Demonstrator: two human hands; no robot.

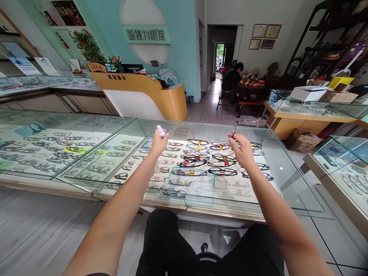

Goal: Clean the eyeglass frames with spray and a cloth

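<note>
My left hand (pixel 159 143) is closed round a small bottle with a white top (pixel 160 130), held upright above the glass display case (pixel 198 128). Most of the bottle is hidden by my fingers. Farther right, my right hand (pixel 243 150) pinches a pair of eyeglasses (pixel 253 122) by one side, with the thin frame raised over the case's far edge. Beneath both hands, rows of eyeglasses (pixel 195 159) lie under the glass, several with red or yellow tags. A clear pad with a teal border (pixel 198 188) lies near the front of the case.
A second glass case (pixel 86 126) adjoins on the left. Behind it stands a wooden counter (pixel 138 82). A person in dark clothes (pixel 230 81) sits at a cluttered table at the back. White and brown boxes (pixel 309 93) rest on the right-hand case.
</note>
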